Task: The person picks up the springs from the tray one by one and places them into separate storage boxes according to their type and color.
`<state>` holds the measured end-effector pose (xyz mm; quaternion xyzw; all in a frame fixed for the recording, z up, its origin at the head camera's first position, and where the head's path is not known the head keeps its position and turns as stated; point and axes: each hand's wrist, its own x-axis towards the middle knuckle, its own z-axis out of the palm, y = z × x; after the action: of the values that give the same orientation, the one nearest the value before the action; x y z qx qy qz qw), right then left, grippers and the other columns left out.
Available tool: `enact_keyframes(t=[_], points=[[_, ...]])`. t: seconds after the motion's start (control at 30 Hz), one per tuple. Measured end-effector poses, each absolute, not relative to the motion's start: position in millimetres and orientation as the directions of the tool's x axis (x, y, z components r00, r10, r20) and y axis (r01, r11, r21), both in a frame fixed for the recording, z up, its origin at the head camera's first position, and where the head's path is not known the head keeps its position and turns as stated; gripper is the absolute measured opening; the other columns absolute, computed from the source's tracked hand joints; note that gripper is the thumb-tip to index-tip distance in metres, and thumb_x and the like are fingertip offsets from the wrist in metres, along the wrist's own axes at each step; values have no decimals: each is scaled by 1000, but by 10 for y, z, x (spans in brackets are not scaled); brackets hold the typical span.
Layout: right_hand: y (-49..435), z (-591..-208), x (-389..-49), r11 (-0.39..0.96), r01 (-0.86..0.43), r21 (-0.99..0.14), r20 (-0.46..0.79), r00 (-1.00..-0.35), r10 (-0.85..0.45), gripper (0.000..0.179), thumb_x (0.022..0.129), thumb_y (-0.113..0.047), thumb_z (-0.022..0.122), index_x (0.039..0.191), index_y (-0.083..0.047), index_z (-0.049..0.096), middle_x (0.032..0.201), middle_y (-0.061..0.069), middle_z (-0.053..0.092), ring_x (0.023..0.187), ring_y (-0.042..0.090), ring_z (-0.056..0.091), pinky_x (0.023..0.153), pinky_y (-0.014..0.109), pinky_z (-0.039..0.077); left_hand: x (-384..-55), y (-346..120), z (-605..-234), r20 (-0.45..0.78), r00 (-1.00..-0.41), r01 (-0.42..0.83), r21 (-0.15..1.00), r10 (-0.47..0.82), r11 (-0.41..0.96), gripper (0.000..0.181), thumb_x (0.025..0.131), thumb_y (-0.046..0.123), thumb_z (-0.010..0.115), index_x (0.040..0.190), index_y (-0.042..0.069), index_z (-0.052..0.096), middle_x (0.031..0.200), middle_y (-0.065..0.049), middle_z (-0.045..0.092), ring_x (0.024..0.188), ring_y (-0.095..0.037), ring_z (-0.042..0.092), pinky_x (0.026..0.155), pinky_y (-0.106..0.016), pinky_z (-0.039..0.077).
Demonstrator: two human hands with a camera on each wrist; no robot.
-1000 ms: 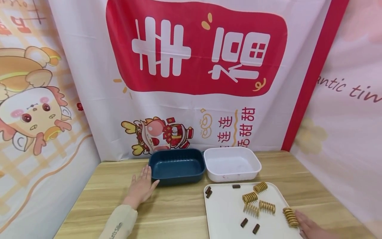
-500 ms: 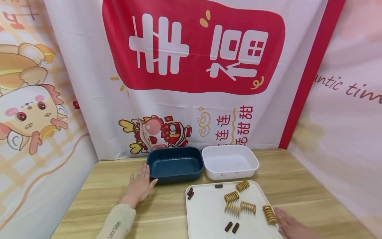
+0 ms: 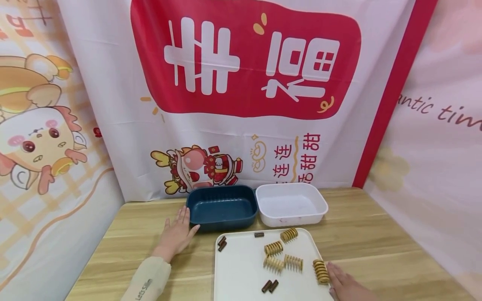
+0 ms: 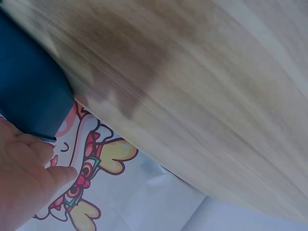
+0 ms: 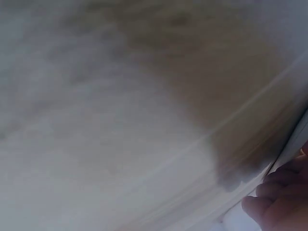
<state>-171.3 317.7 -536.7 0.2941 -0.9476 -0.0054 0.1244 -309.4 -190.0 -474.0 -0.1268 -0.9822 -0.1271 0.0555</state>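
Observation:
My left hand (image 3: 176, 235) lies with straight fingers against the left end of a dark blue plastic bin (image 3: 226, 227); the left wrist view shows the fingers beside the bin's wall. At the lower right, my right hand (image 3: 345, 285) touches the right edge of a white tray (image 3: 237, 269), its fingers extended along the rim. Several yellow coil springs lie on the tray, including one large spring (image 3: 321, 271) right beside my right fingertips. Small dark brown springs also lie there, a pair (image 3: 270, 286) near the front and another pair (image 3: 222, 243) at the back left corner.
A white plastic bin (image 3: 293, 220) stands right of the blue one, both at the table's back edge before a hanging printed cloth (image 3: 124, 125). The wooden table (image 3: 380, 238) extends to either side of the tray. Patterned cloths also hang left and right.
The tray has slid left with the springs on it, my right hand moving along at its edge. The two front brown springs now lie closer together. My left hand stays at the blue bin.

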Motion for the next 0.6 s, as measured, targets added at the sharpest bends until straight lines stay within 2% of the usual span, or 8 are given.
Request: enact_keyframes(t=[0.03, 0.07, 0.1, 0.13, 0.37, 0.6], points=[[3131, -5332, -1708, 841, -539, 44, 196, -821, -537, 62, 89, -25, 62, 131, 16, 42, 123, 29, 55, 129, 34, 38, 81, 52, 49, -3094, -1902, -4738, 142, -961, 264, 234, 236, 936, 73, 100, 44, 37, 145, -11, 20, 152, -26, 16, 140, -41, 14, 105, -67, 8], [3098, -5316, -1711, 845, -534, 21, 175, -831, -529, 62, 89, -25, 61, 131, 16, 43, 124, 29, 55, 130, 35, 37, 82, 52, 48, -3094, -1903, -4737, 142, -961, 266, 231, 237, 936, 73, 100, 44, 37, 145, -11, 20, 152, -26, 16, 140, -41, 15, 105, -67, 8], [3058, -5286, -1711, 858, -514, -25, 125, -853, -507, 54, 90, -24, 60, 122, 18, 50, 126, 30, 52, 122, 40, 45, 84, 55, 46, -3096, -1904, -4736, 144, -960, 267, 231, 238, 936, 73, 100, 44, 37, 145, -11, 21, 152, -26, 17, 139, -41, 15, 105, -67, 8], [3025, -5269, -1717, 864, -502, -39, 97, -862, -497, 54, 90, -24, 60, 122, 18, 50, 127, 30, 52, 115, 44, 49, 85, 55, 46, -3096, -1904, -4735, 144, -960, 268, 228, 240, 936, 73, 100, 45, 37, 145, -11, 21, 152, -26, 17, 140, -41, 15, 105, -67, 8], [2875, -5214, -1753, 864, -479, -154, -2, -875, -485, 57, 90, -23, 57, 126, 20, 45, 131, 35, 45, 119, 51, 42, 89, 61, 39, -3087, -1908, -4727, 148, -959, 272, 225, 243, 936, 72, 100, 44, 37, 145, -10, 22, 152, -25, 18, 140, -40, 15, 105, -66, 9], [2794, -5253, -1798, 843, -527, -106, 44, -849, -526, 59, 90, -27, 57, 124, 20, 46, 128, 34, 48, 118, 46, 45, 86, 58, 44, -3077, -1934, -4715, 142, -961, 265, 217, 238, 939, 72, 100, 44, 37, 146, -9, 21, 153, -24, 16, 140, -39, 14, 105, -66, 9]])
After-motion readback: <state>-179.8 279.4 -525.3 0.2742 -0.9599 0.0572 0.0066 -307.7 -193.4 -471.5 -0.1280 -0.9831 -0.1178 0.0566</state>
